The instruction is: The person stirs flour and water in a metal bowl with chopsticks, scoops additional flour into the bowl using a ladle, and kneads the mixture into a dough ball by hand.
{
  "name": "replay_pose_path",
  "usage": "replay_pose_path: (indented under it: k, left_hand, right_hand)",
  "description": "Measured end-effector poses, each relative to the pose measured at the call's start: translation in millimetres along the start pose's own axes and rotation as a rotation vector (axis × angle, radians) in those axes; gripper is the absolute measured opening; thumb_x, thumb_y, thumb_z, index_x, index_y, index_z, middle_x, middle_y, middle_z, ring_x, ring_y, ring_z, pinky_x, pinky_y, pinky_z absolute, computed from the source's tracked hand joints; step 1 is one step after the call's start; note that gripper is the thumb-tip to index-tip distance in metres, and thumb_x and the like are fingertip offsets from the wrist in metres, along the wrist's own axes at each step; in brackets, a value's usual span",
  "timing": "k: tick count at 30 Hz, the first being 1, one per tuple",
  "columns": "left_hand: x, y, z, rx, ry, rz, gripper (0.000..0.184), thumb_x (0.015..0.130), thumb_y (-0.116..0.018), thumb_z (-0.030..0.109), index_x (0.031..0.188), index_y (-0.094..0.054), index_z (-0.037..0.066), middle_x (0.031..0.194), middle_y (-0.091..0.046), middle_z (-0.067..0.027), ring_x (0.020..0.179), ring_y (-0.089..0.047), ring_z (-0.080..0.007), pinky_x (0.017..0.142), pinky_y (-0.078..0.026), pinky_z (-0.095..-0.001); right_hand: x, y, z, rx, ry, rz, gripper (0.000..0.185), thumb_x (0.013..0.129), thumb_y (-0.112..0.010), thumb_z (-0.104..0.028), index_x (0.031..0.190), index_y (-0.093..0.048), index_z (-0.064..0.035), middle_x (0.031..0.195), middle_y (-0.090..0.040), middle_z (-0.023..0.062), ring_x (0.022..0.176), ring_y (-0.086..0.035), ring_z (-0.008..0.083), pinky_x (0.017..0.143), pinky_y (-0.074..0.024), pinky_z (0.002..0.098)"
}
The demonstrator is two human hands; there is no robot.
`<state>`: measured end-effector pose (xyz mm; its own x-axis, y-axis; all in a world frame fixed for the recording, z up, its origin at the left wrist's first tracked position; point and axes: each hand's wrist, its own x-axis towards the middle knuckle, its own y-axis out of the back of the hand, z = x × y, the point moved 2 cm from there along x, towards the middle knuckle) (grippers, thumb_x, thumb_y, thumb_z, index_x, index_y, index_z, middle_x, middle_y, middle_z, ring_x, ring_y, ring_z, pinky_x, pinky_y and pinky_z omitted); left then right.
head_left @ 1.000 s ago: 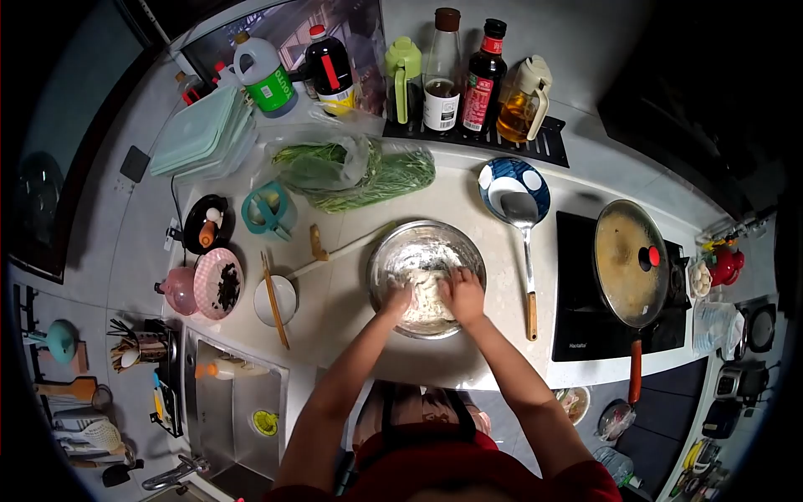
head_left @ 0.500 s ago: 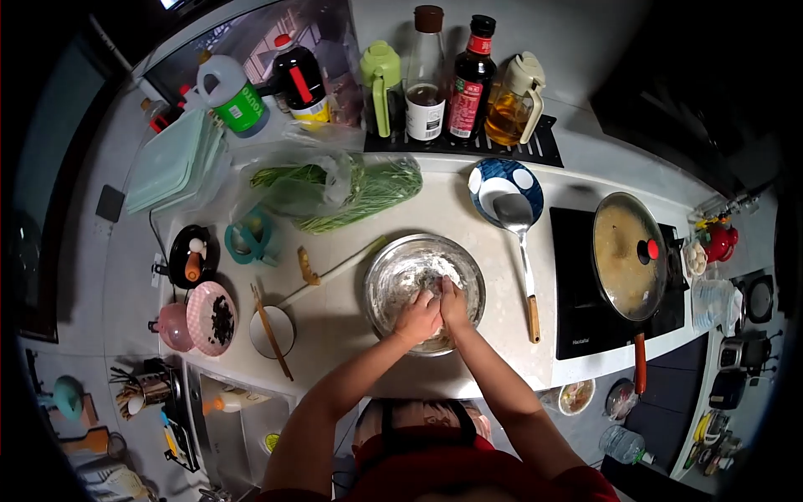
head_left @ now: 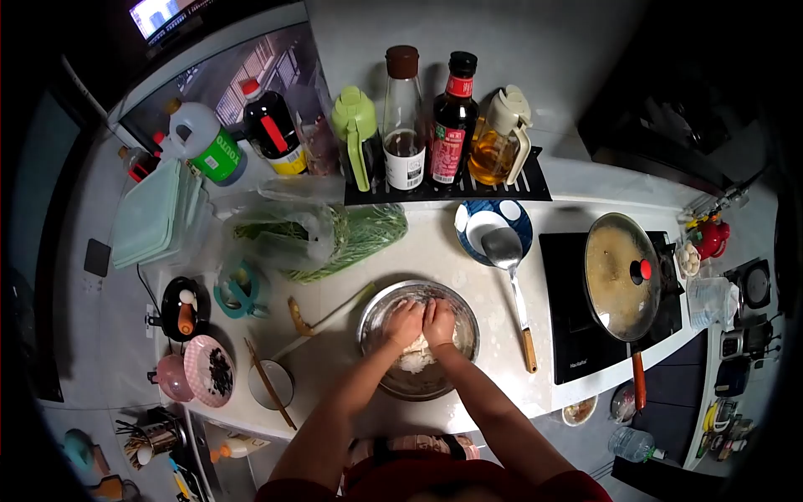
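Note:
A steel mixing bowl (head_left: 416,390) stands on the counter before me, its inner wall smeared with white. In it lies a lump of pale, floury dough (head_left: 416,357), partly covered by my hands. My left hand (head_left: 406,323) is closed, fingers curled down on the dough's far part. Right beside it, my right hand (head_left: 439,324) presses the same dough with curled fingers. The fingertips of both are hidden. Left of the bowl are a green onion (head_left: 343,308) and a piece of ginger (head_left: 299,317).
To the right lie a spatula (head_left: 517,293) propped on a blue bowl (head_left: 524,219) and a lidded pan (head_left: 619,280) on the cooktop (head_left: 577,360). Bottles and bagged greens (head_left: 368,238) stand behind. At left are chopsticks (head_left: 269,386) and a pink plate (head_left: 199,368).
My head view has tilted up, so the counter sits lower in frame. Both hands have shifted toward the bowl's far side, and the dough now shows between my wrists.

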<state>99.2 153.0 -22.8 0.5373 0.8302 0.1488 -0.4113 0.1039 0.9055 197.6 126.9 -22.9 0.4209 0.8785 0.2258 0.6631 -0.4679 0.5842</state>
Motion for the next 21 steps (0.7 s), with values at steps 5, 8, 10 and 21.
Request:
replay_pose_path:
  k: [5,8,10,21]
  left_hand:
    - [-34.6,0.3,-9.3,-0.744,0.355,0.393,0.018,0.084,-0.052,0.01,0.095,-0.063,0.003,0.078,-0.062,-0.0202,0.068,-0.06,-0.0351,0.061,-0.047,-0.039]
    - [-49.6,19.3,-2.4,-1.297,0.768,0.099,0.034,0.087,-0.048,0.011,0.118,-0.046,-0.003,0.089,-0.063,-0.0153,0.079,-0.063,-0.0258,0.069,-0.049,-0.0357]
    - [-57.6,12.8,0.3,-1.816,1.19,0.008,0.041,0.087,-0.05,0.017,0.123,-0.04,0.001,0.111,-0.056,-0.0122,0.1,-0.055,-0.0282,0.084,-0.046,-0.0397]
    - [-60.9,64.4,17.9,-2.017,0.833,-0.348,0.089,0.081,-0.017,0.071,0.139,-0.012,0.004,0.14,-0.027,-0.0177,0.131,-0.024,-0.0275,0.107,-0.015,-0.0382]
  right_hand:
    - [-5.4,5.4,10.0,0.071,-0.077,-0.086,0.02,0.087,-0.046,-0.014,0.082,-0.056,0.0017,0.079,-0.056,0.023,0.071,-0.053,0.0407,0.064,-0.0435,0.0444]
    - [-6.8,24.9,-17.1,0.118,-0.046,-0.001,0.02,0.088,-0.045,-0.015,0.088,-0.056,0.0021,0.085,-0.057,0.022,0.079,-0.053,0.0393,0.071,-0.0433,0.0433]
    - [-20.0,40.4,-46.4,0.216,-0.003,0.019,0.022,0.088,-0.044,-0.014,0.096,-0.056,0.0024,0.093,-0.057,0.02,0.09,-0.052,0.0375,0.081,-0.0414,0.0418]
    - [-29.8,43.3,-37.9,-0.371,0.349,-0.161,0.024,0.085,-0.05,-0.02,0.1,-0.063,-0.0046,0.112,-0.057,0.011,0.112,-0.044,0.0345,0.099,-0.0283,0.0487]
